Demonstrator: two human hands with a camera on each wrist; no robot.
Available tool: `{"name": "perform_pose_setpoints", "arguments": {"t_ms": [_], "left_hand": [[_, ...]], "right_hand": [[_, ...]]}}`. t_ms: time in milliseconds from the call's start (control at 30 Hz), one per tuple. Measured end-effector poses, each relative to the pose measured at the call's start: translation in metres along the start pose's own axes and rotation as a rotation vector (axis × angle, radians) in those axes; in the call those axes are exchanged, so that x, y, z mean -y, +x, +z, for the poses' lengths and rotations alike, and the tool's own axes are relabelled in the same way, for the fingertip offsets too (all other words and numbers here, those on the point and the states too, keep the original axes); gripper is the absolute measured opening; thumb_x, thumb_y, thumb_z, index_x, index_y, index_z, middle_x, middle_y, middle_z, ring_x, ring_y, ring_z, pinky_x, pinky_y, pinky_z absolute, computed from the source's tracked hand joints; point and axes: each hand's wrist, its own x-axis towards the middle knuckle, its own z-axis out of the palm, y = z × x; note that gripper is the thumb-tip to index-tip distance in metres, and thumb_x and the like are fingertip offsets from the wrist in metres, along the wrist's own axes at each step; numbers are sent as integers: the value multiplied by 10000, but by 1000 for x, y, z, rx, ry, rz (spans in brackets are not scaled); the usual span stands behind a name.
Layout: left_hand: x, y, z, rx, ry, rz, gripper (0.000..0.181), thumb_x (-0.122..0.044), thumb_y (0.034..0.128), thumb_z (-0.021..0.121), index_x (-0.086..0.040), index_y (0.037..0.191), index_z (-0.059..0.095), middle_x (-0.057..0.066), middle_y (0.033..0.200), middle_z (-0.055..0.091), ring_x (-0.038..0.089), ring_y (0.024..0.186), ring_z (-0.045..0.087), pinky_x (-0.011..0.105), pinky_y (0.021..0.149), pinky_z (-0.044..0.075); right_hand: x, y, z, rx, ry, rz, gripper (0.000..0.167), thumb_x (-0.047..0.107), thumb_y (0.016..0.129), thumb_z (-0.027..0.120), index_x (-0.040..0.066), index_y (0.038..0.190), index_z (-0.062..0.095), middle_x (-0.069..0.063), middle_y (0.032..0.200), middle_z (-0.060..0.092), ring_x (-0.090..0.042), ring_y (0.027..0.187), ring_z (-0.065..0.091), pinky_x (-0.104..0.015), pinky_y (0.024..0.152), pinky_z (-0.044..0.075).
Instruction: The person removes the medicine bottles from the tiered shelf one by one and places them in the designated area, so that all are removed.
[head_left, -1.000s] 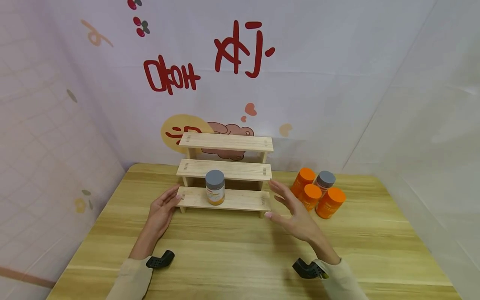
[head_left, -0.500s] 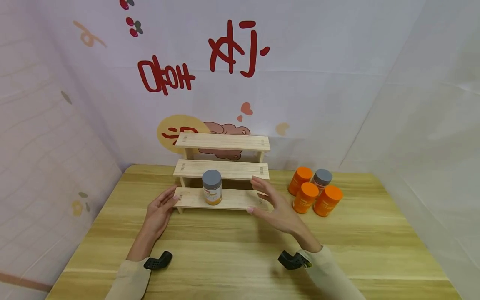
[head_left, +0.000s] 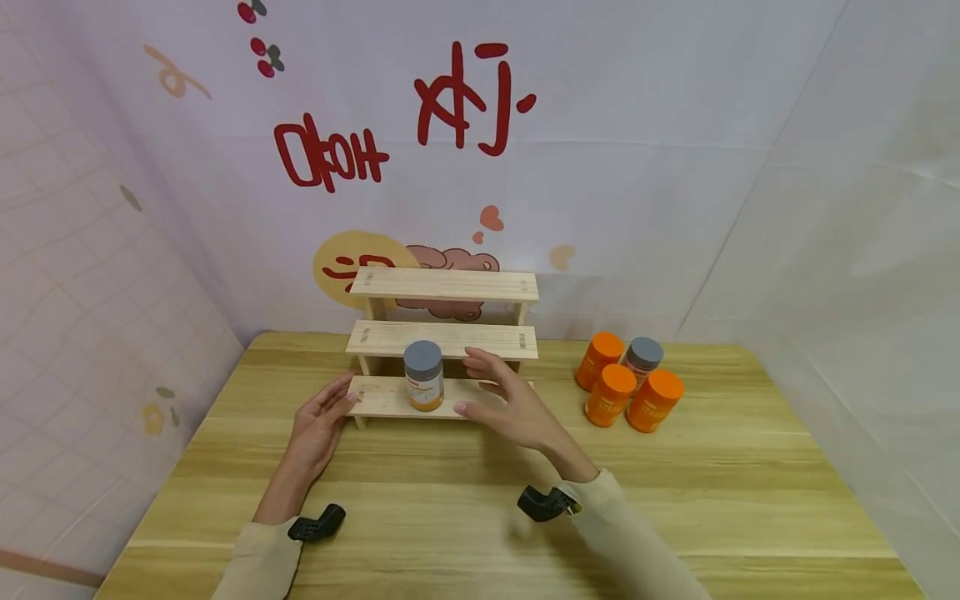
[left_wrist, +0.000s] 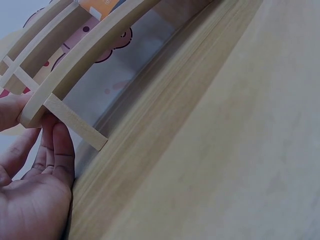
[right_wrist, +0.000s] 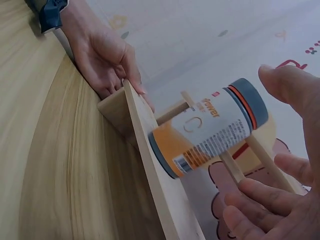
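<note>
A supplement bottle (head_left: 424,379) with a grey lid and a white-and-orange label stands upright on the lowest step of a three-tier wooden display rack (head_left: 442,284). My left hand (head_left: 317,427) pinches the left end of that step. In the left wrist view the thumb lies over the board and the fingers (left_wrist: 63,155) are under it. My right hand (head_left: 517,408) is spread just right of the bottle, thumb and fingers apart. The right wrist view shows a gap between this hand (right_wrist: 295,210) and the bottle (right_wrist: 205,131).
Three orange-lidded bottles (head_left: 656,402) and a grey-lidded bottle (head_left: 644,353) cluster on the wooden table (head_left: 420,517) right of the rack. A white printed backdrop (head_left: 615,150) rises behind the table, with side panels left and right.
My right hand has moved left, from beside the rack's right end to near the bottle. The left hand keeps its hold on the step. The view has shifted slightly.
</note>
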Motion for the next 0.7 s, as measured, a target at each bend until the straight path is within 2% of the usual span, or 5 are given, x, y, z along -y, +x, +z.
{"name": "perform_pose_setpoints", "arguments": {"t_ms": [133,267,433,700], "left_hand": [[1,1,0,-1,-1,-1,657,-115,1026,639,33,1583,324,-72,1227,545,19,1155,541,116,950,506],[1,1,0,2,5,1,659,-116,1026,639,40,1581,321,-64,1236,539,23,1166,536,117,958,503],[0,1,0,5,2,1,659,-113,1026,638,42,1581,319,-65,1232,552,21,1161,548,119,960,505],[1,2,0,2,7,10,658,-105,1024,640,52,1577,321,-63,1223,559,25,1159,551,122,959,505]], "right_hand": [[0,8,9,0,29,2,770,280,919,792,271,1576,390,-97,1558,490,-263,1455,460,-509,1207,376],[3,15,17,4,53,9,754,259,923,789,277,1569,399,-72,1529,521,-282,1443,477,-509,1204,382],[3,22,27,7,76,8,735,187,935,773,237,1568,404,-73,1496,548,-298,1403,520,-504,1181,413],[5,33,44,-15,59,52,747,269,919,792,240,1562,411,-66,1482,547,-264,1381,541,-447,1154,456]]}}
